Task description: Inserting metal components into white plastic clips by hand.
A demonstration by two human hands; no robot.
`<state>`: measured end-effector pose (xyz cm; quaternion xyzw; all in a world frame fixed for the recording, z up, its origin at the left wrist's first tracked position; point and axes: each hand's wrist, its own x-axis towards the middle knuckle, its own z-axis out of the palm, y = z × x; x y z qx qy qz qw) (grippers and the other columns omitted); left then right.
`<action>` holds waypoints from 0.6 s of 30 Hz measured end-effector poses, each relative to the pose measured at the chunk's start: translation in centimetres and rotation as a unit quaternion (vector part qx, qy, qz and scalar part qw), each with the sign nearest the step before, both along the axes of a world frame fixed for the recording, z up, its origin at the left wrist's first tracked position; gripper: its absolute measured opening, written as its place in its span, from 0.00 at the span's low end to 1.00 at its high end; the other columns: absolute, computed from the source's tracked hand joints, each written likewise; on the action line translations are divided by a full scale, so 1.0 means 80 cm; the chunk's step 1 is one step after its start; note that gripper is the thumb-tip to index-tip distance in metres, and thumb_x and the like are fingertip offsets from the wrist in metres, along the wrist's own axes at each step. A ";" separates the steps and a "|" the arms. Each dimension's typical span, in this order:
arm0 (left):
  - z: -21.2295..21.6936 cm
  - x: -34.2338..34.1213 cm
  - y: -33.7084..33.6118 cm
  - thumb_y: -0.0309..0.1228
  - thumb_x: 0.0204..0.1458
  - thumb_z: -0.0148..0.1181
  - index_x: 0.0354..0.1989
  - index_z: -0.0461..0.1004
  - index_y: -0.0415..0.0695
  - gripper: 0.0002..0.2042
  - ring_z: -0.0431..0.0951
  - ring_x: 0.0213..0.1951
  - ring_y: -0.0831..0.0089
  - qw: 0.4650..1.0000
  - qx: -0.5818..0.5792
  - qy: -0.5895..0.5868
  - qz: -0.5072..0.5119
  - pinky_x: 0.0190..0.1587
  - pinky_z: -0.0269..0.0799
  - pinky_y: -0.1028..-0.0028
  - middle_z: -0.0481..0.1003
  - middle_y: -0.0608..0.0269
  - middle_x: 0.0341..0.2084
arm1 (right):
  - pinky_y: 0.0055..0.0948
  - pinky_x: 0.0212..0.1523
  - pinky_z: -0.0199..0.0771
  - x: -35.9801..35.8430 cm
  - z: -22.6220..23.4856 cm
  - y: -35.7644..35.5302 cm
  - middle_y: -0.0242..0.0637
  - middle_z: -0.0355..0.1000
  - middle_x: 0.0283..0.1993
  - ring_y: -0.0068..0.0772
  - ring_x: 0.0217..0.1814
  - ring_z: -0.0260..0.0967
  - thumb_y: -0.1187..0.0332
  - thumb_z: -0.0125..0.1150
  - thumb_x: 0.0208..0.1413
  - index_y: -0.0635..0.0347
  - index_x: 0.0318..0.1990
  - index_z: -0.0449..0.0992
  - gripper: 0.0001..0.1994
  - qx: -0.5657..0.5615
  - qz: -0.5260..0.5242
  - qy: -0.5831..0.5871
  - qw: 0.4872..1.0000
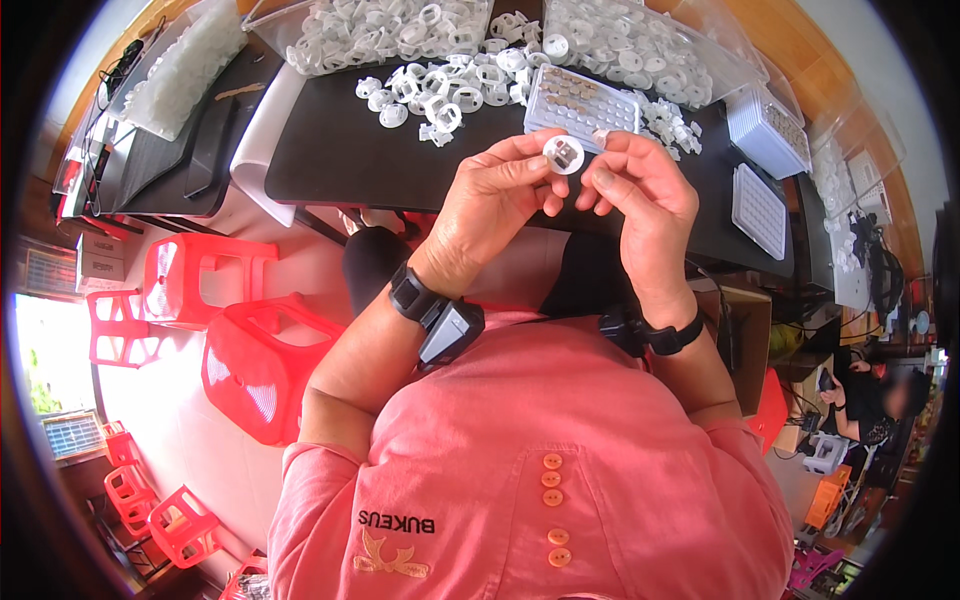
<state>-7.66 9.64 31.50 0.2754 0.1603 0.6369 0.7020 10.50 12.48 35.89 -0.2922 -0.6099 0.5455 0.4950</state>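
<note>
Above the table's near edge, my left hand [488, 195] pinches a round white plastic part [574, 163] between thumb and fingers. A small metal-coloured piece sits in the middle of its face. Close beside it on the right is my right hand [655, 205], its fingers curled and the thumb bent in towards them. Something small and whitish shows at the right index fingertip; whether it is a held piece or a covering I cannot tell. Just beyond both hands lies a pale tray [622, 110] of small round pockets, some holding brownish metal pieces.
Loose white plastic parts [440, 100] lie behind my hands, before clear bins [400, 30] heaped with more. Smaller white pieces [672, 128] lie right of the tray. Stacked trays [765, 130] and a single tray [760, 212] are farther right. Red stools [265, 370] stand at left; another person [870, 405] is at right.
</note>
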 end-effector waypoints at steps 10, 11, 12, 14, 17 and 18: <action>0.001 0.000 -0.004 0.30 0.63 0.59 0.56 0.73 0.34 0.16 0.78 0.38 0.69 1.000 0.000 0.004 0.008 0.37 0.71 0.70 0.77 0.58 0.42 | 0.18 0.32 0.70 -0.002 0.009 0.003 0.31 0.78 0.36 0.18 0.31 0.73 0.76 0.66 0.58 0.63 0.47 0.79 0.10 0.002 -0.006 -0.062 0.998; 0.000 -0.001 -0.003 0.30 0.63 0.59 0.56 0.73 0.34 0.16 0.78 0.38 0.69 1.000 0.001 0.003 0.008 0.37 0.71 0.70 0.77 0.58 0.42 | 0.18 0.32 0.70 -0.004 0.009 0.002 0.31 0.78 0.35 0.18 0.31 0.73 0.76 0.66 0.58 0.63 0.47 0.79 0.10 -0.001 -0.007 -0.061 0.998; -0.001 -0.001 -0.003 0.31 0.63 0.59 0.56 0.72 0.34 0.17 0.78 0.38 0.69 1.000 0.005 0.003 0.004 0.38 0.71 0.70 0.77 0.58 0.42 | 0.17 0.32 0.71 -0.006 0.010 0.001 0.31 0.78 0.35 0.17 0.32 0.72 0.76 0.66 0.58 0.63 0.47 0.79 0.10 -0.003 -0.007 -0.061 0.998; -0.001 -0.002 -0.003 0.31 0.63 0.59 0.56 0.72 0.34 0.17 0.78 0.38 0.69 1.000 0.009 0.003 0.000 0.38 0.71 0.69 0.77 0.58 0.42 | 0.17 0.32 0.70 -0.008 0.009 0.001 0.30 0.78 0.34 0.16 0.32 0.72 0.76 0.66 0.58 0.63 0.46 0.79 0.09 -0.008 -0.008 -0.061 0.998; -0.001 -0.003 -0.004 0.34 0.63 0.59 0.57 0.71 0.34 0.19 0.77 0.38 0.69 1.000 0.014 0.002 -0.005 0.38 0.72 0.69 0.77 0.58 0.42 | 0.17 0.33 0.71 -0.010 0.011 -0.001 0.30 0.77 0.34 0.16 0.32 0.72 0.76 0.66 0.58 0.63 0.45 0.78 0.09 -0.011 -0.004 -0.057 0.998; -0.003 -0.004 -0.003 0.35 0.63 0.59 0.57 0.71 0.34 0.20 0.77 0.38 0.69 1.000 0.018 0.001 -0.014 0.38 0.72 0.69 0.77 0.58 0.42 | 0.17 0.33 0.71 -0.011 0.013 -0.002 0.30 0.77 0.34 0.16 0.32 0.72 0.76 0.66 0.58 0.64 0.45 0.78 0.08 -0.011 0.001 -0.054 0.998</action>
